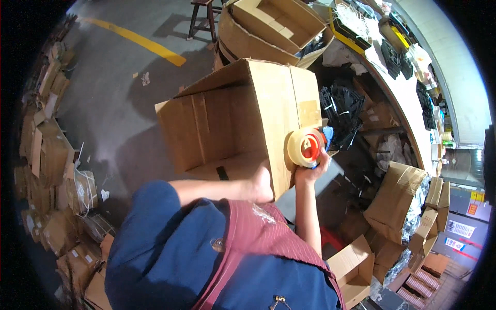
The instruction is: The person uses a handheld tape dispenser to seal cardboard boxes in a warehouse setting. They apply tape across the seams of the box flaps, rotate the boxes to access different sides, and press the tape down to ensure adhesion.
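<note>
A large brown cardboard box (279, 108) lies on its side before me, its open mouth facing left. My left hand (262, 185) grips the box's near edge; most of its fingers are hidden. In my right hand (314, 169) is a tape dispenser (310, 146) with a wide roll of yellowish tape, a red hub and a blue end. The dispenser is up against the right part of the box's side panel. A dark strip shows on the inner wall near my left hand.
Beyond stands a big carton (243, 39) with another open box on it, near a wooden stool (204, 18). Black parts (341, 113) lie at right under a long white worktable (413, 111). Cardboard stacks (51, 155) line the left. Open cartons (354, 268) sit at lower right.
</note>
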{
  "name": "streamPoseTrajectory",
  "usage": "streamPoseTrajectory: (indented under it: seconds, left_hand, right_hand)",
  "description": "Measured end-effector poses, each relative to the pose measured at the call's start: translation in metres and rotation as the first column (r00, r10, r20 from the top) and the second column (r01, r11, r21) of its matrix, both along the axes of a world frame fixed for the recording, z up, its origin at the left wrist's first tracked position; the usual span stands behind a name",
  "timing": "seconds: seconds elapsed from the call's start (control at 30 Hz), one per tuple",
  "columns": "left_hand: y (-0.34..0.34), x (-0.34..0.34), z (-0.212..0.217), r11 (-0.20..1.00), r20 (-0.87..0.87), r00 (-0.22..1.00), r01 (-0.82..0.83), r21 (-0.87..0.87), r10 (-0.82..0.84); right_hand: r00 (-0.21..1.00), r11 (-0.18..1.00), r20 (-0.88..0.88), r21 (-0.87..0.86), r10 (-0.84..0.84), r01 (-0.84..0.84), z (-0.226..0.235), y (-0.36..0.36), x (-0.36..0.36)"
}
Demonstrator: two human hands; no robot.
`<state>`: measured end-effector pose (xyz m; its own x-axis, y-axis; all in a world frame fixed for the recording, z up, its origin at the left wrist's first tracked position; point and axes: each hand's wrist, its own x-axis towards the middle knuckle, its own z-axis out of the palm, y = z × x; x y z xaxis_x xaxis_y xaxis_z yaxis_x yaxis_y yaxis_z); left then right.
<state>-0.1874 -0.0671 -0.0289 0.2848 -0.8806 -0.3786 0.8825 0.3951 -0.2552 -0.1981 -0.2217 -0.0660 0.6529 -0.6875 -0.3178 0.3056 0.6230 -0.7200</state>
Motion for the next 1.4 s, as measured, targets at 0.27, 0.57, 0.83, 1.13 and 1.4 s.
streamPoseTrajectory:
  seconds: [0.27,0.57,0.83,1.13,1.4]
  left_hand:
    - [-0.029,0.085,-0.002,0.985,0.139,0.976,0.172,-0.008,-0.169]
    - [-0.109,0.146,-0.019,0.778,0.788,0.559,-0.364,0.511,-0.256]
    - [-0.081,0.047,-0.085,0.950,0.674,0.673,0.166,0.263,-0.304]
    - [-0.105,0.080,-0.162,0.835,0.873,-0.004,0.292,0.467,-0.487]
    - [-0.072,0.178,-0.269,0.418,0.188,-0.592,-0.280,0.864,-0.784]
  right_hand:
    - [0.999,0.993,-0.022,0.112,-0.028,0.030,-0.040,-0.022,0.014]
    - [0.963,0.789,-0.266,0.598,0.033,0.139,-0.149,0.015,-0.060]
    - [0.951,0.734,-0.271,0.615,-0.149,0.290,-0.122,0.009,-0.116]
    - [0.965,0.985,0.227,0.139,-0.130,0.100,-0.008,-0.071,-0.095]
    - [0.978,0.988,0.141,-0.019,0.153,-0.152,0.002,-0.035,-0.002]
